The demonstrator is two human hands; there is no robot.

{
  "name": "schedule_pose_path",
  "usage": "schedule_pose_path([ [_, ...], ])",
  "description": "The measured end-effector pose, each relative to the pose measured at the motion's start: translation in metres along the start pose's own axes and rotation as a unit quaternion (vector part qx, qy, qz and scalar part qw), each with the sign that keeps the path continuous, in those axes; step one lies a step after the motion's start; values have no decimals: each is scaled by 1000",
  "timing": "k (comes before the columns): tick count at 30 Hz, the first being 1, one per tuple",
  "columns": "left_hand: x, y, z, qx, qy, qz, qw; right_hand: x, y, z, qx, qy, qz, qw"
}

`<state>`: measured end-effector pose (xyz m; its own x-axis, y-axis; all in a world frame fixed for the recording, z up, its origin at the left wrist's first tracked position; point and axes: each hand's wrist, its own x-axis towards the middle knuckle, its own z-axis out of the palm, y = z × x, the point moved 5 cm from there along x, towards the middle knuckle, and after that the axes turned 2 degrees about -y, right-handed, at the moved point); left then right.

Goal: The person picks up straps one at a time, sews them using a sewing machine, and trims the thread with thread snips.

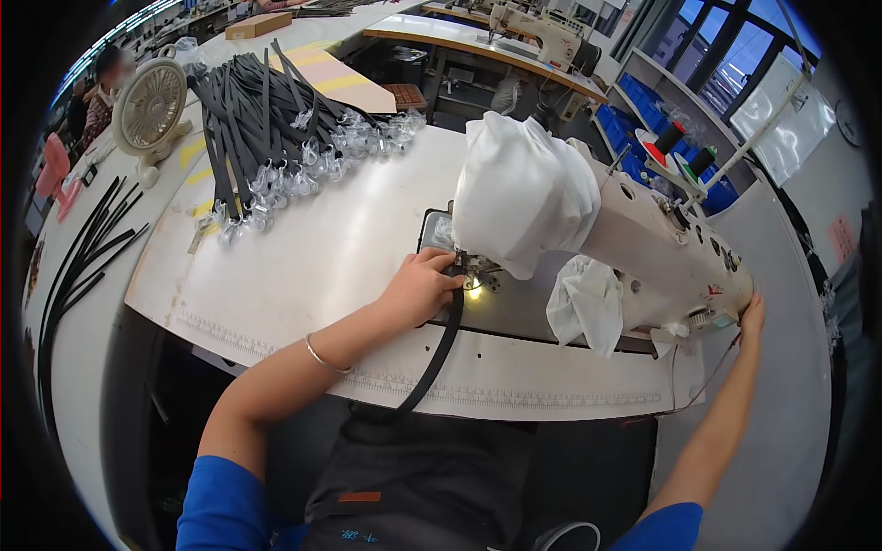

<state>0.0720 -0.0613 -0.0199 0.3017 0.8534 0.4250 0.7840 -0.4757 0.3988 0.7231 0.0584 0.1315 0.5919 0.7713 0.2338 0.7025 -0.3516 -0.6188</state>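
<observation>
My left hand (421, 286) is at the needle area of a sewing machine (666, 234), its fingers closed on a black strap (445, 347). The strap runs from the lit presser foot (474, 283) down over the table's front edge toward my lap. White cloth (524, 188) covers the machine's head and partly hides the needle. Far to the right, my right hand (753, 315) grips the end of the machine at its handwheel, which is mostly hidden behind the fingers.
A pile of black straps (262, 119) with plastic-wrapped ends lies at the back left of the table (303, 248). Left of it are a fan (150, 106) and loose black strips (83, 248). Thread spools (669, 138) stand behind the machine. A person (103, 92) sits far left.
</observation>
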Motion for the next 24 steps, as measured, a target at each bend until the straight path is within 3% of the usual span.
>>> schedule_pose_path([
  [2, 2, -1, 3, 4, -2, 0, 1000, 17, 45, 13, 15, 147, -122, 982],
  [4, 2, 2, -1, -6, -1, -8, 1000, -10, 60, 38, 182, 178, -141, 957],
  [5, 2, 3, -2, -16, -4, -11, 1000, -19, 64, 40, 182, 178, -140, 957],
  [7, 1, 3, -3, -12, 6, -2, 1000, -27, 77, 58, 228, 93, 5, 969],
  [8, -2, 4, -2, -11, 12, 6, 1000, -45, 65, 56, 228, 92, 9, 969],
  [10, -5, 11, -12, 5, 11, 19, 1000, -108, 6, 21, 81, 286, 20, 954],
  [11, -6, 15, -15, 20, 14, 31, 999, -125, -8, 24, 81, 286, 22, 954],
  [13, -6, 14, -13, 8, -13, 26, 1000, -170, -57, 22, 72, 404, -231, 882],
  [16, -5, 15, -14, 1, -19, 52, 998, -260, -123, 58, 112, 199, -336, 914],
  [18, -7, 18, -17, 5, -3, 84, 996, -317, -152, 89, 125, 63, -428, 893],
  [19, -7, 19, -18, -2, 7, 89, 996, -347, -171, 101, 96, 39, -535, 838],
  [21, -7, 20, -21, -6, 17, 96, 995, -394, -191, 128, 70, -68, -655, 750],
  [23, -7, 22, -23, 3, 15, 105, 994, -428, -209, 150, 92, -201, -689, 690],
  [24, -7, 23, -23, 4, 14, 109, 994, -444, -220, 158, 112, -221, -709, 661],
])
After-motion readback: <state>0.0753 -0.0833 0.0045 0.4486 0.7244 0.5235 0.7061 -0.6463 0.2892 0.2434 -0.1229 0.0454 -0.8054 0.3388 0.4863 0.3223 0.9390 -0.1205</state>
